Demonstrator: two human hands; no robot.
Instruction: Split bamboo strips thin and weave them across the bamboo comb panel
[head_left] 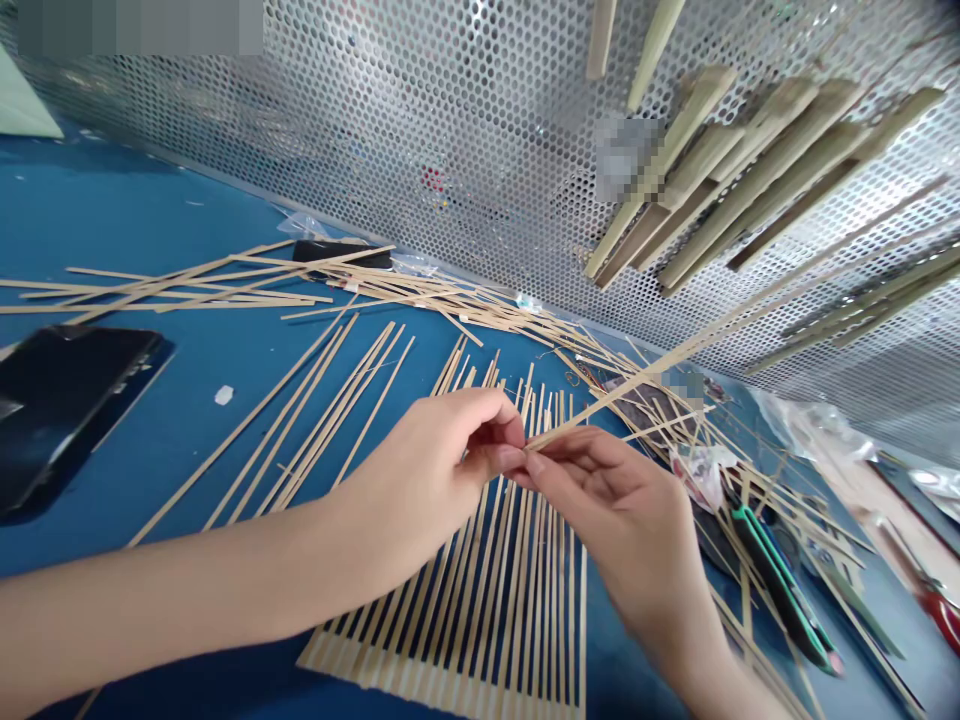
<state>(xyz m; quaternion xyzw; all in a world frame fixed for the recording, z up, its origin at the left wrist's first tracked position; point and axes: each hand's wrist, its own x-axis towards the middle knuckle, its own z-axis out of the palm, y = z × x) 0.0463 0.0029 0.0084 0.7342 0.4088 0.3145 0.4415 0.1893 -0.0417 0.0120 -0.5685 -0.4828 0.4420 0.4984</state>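
Note:
A long, thin bamboo strip (637, 378) slants up to the right from between my fingers. My left hand (457, 440) pinches its lower end. Right beside it, my right hand (622, 500) grips the same end, thumb and fingers pressed together. Beneath both hands many narrow bamboo slats (480, 600) lie side by side on the blue table, fanned out, their near ends joined along a pale band (435, 685). My hands cover part of these slats. Several loose strips (330, 420) lie left of them.
A perforated metal panel (360, 130) rises behind the table, with split bamboo pieces (757, 190) against it at right. A black device (75, 410) lies left. Loose strips (480, 305) cross the back. A green-black utility knife (784, 585) and red-handled tool (941, 620) lie right.

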